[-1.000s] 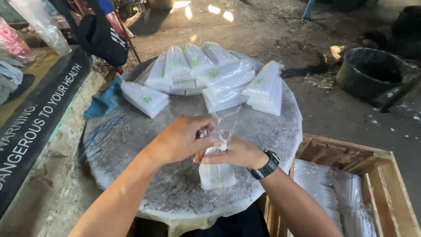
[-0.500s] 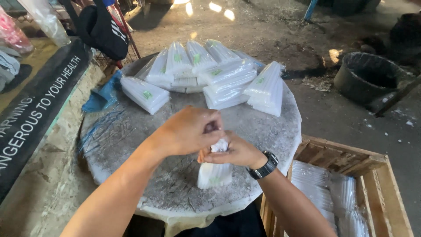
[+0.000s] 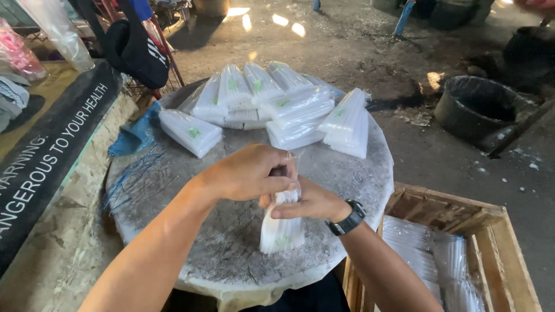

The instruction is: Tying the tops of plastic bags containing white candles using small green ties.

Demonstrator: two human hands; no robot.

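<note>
Packet of white sticks (image 3: pixel 281 228) stands upright at the near middle of the round stone surface (image 3: pixel 173 190), right in front of you, its clear plastic neck gathered up between your hands. Your left hand (image 3: pixel 248 172) sits on top, fingers (image 3: pixel 277 184) clenched around the bunched neck of the bag. Your right hand (image 3: pixel 309 203), the one with the black wristwatch (image 3: pixel 347 218), is just below it at about 4 o'clock, fingers grasping the packet's upper part, thumb across the front. Both hands touch each other at the neck.

Up at 12 o'clock on the surface, a heap of finished packets (image 3: pixel 272 104) lies fanned out, white with small green labels; one more packet (image 3: pixel 189 133) lies apart at 10 o'clock, beside a blue cloth (image 3: pixel 136 132) at the rim. Off at 4 o'clock from you, a wooden crate (image 3: pixel 462 214) on the ground holds clear plastic bundles (image 3: pixel 425 257). Far out at 2 o'clock, a dark round tub (image 3: pixel 480 107) rests on the dirt floor.
</note>
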